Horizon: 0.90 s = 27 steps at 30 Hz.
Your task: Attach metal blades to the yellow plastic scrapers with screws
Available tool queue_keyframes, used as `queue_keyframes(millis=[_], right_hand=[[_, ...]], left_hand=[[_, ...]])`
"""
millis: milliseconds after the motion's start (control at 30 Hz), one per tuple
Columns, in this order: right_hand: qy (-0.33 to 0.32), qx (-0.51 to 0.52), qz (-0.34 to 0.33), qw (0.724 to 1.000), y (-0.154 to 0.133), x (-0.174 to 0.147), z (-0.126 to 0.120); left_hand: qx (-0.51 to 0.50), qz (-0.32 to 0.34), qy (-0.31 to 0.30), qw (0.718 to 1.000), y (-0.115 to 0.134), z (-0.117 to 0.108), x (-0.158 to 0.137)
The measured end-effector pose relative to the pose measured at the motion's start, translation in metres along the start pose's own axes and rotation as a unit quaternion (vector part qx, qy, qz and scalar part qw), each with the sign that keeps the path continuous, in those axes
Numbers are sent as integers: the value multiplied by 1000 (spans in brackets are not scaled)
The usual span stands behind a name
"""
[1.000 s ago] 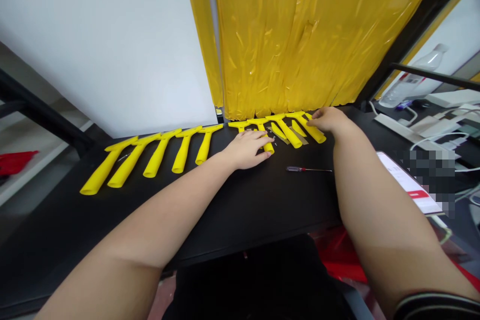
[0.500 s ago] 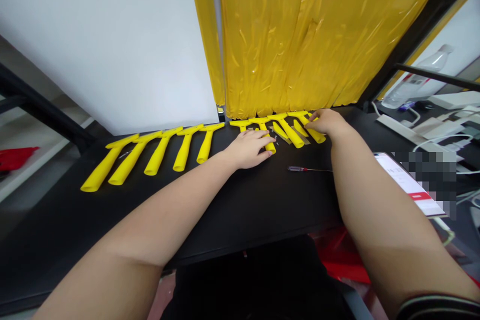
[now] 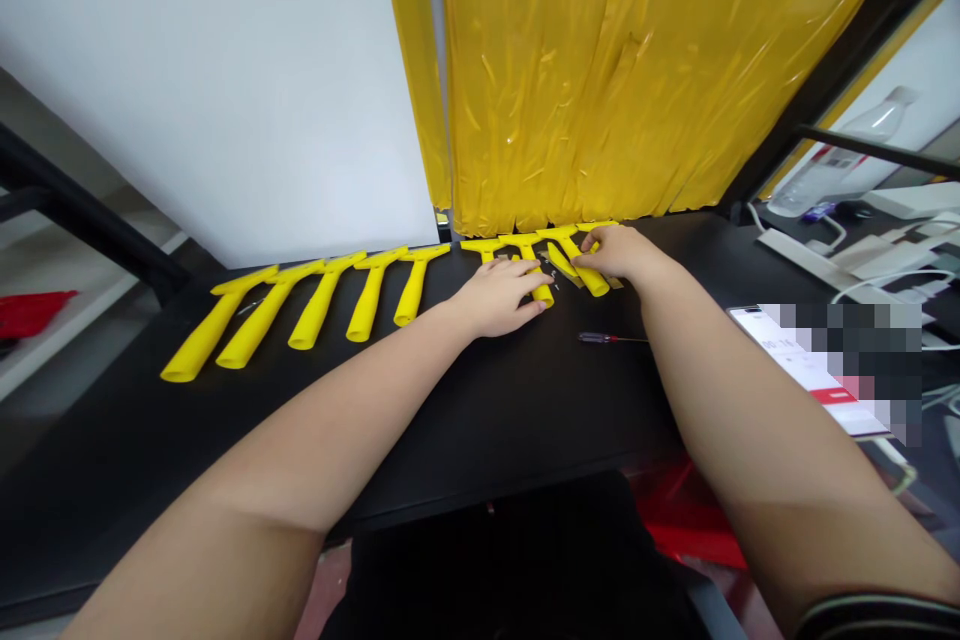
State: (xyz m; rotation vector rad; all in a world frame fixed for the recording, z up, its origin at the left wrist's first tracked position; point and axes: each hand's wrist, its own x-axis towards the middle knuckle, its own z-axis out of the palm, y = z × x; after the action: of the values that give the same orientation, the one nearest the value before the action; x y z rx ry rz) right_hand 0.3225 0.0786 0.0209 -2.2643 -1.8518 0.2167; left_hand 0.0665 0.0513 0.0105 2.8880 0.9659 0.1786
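My left hand (image 3: 506, 298) lies palm down with spread fingers over a yellow T-shaped scraper handle (image 3: 543, 299) in the right-hand group. Bent but parted, the fingers of my right hand (image 3: 616, 253) are over another yellow scraper handle (image 3: 594, 282), near its crosspiece; whether they touch it is unclear. Between the hands are a loose yellow piece (image 3: 559, 260), thin brownish-grey plates and small bright bits, perhaps screws (image 3: 553, 282). My right hand partly hides the farthest-right handle. Nearer me lies a screwdriver (image 3: 596, 337), its shaft partly behind my right forearm.
Several yellow T-shaped handles (image 3: 319, 308) stand in a row on the left of the black table (image 3: 480, 420). A phone (image 3: 795, 360) lies right, by white cables, power strips and a plastic bottle (image 3: 840, 155). A yellow plastic sheet (image 3: 555, 80) hangs behind.
My right hand has moved left from the farthest-right handle to the neighbouring one. My left hand stays in place.
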Motion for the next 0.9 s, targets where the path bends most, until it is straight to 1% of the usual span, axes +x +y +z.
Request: queue_keyframes(millis=[400,467,567,600,633,733,900], right_hand=[[-11,-5,-10,1000,-1,-1,-3],[9,4,1,1000,5,1,-6],[72,9,38,997,21,7,-10],[83,6,52,995,27,10,-11],[85,3,64,994,33,13,-11],[63,2,87,994,46,21,-9],[48,1,85,995,49,25,-5]], left_hand=[[-3,3,2,1000,-1,1,0],[-3,1,-1,1000,-1,0,1],[-7,2,-3,1000,-1,0,1],[-8,2,-4,1000,-1,0,1],[-8,2,-4,1000,-1,0,1],[-6,1,-1,1000,-1,0,0],[-5,-2,-5,1000,-1,-1,0]])
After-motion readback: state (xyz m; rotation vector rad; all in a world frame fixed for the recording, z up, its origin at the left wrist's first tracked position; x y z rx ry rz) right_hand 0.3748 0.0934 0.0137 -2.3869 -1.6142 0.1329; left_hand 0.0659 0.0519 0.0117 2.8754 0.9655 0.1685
